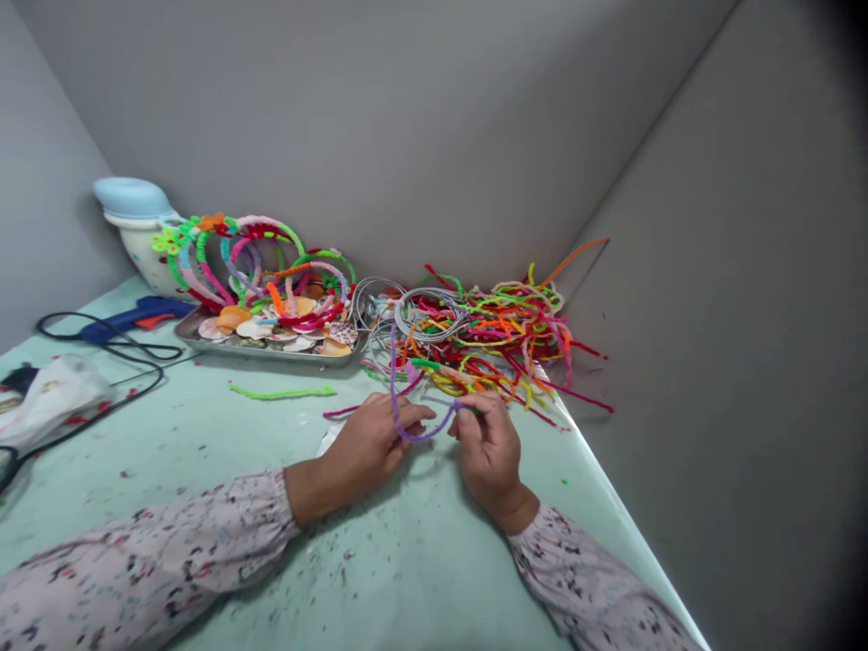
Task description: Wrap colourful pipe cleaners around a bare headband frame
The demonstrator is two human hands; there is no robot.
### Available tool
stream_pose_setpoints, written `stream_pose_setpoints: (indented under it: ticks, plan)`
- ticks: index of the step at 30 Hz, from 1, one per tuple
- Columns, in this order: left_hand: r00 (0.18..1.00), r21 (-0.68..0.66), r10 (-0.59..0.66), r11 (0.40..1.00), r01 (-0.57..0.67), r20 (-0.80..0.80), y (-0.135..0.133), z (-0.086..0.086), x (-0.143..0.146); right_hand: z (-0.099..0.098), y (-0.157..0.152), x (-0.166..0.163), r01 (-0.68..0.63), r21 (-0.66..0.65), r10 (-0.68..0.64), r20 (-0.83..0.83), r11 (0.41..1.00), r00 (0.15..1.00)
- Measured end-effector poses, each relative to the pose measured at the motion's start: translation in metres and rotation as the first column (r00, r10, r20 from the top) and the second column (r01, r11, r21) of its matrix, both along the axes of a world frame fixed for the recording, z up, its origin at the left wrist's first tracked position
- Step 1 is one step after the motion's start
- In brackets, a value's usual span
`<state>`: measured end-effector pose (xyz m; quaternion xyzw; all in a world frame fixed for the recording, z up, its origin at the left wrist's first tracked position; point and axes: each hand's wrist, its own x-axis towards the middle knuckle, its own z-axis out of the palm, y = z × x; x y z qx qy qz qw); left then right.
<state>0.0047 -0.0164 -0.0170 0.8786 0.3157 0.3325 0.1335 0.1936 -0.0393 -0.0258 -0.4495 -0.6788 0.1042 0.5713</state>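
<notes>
A purple pipe cleaner hangs in a U-shaped curve between my hands, its free end rising in front of my left fingers. My right hand is closed, pinching the other end between thumb and fingertips. With its fingers bent inward, my left hand lies just behind the curve; what it grips is hidden by the hand. Beyond the left knuckles a dark pink pipe cleaner rests on the table. Farther left lies a bright green pipe cleaner.
A metal tray holds seashells, with colourful wrapped hoops above it. Coiled grey wire and a tangled pipe-cleaner heap lie by the wall. At left are a blue glue gun, its black cord and a white bag.
</notes>
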Motion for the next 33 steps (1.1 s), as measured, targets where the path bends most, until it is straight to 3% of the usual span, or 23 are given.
stream_pose_setpoints:
  ticks: [6, 10, 15, 33]
  plan:
    - [0.985, 0.085, -0.091, 0.993, 0.079, 0.146, -0.009, 0.008, -0.002, 0.003, -0.001, -0.001, -0.070, -0.012, 0.071, 0.064, 0.997, 0.995]
    - [0.980, 0.172, 0.014, 0.984, -0.049, 0.199, -0.011, 0.008, -0.002, 0.003, -0.001, -0.002, -0.108, -0.050, 0.112, 0.072, 0.993, 0.991]
    - [0.957, 0.159, 0.143, 0.969, -0.187, 0.252, -0.010, 0.007, 0.000, 0.001, -0.001, -0.003, -0.120, -0.078, 0.127, 0.099, 0.990, 0.987]
    - [0.971, 0.211, 0.194, 0.952, -0.221, 0.141, -0.004, 0.010, -0.001, 0.004, -0.001, -0.007, -0.165, -0.068, 0.175, 0.181, 0.984, 0.968]
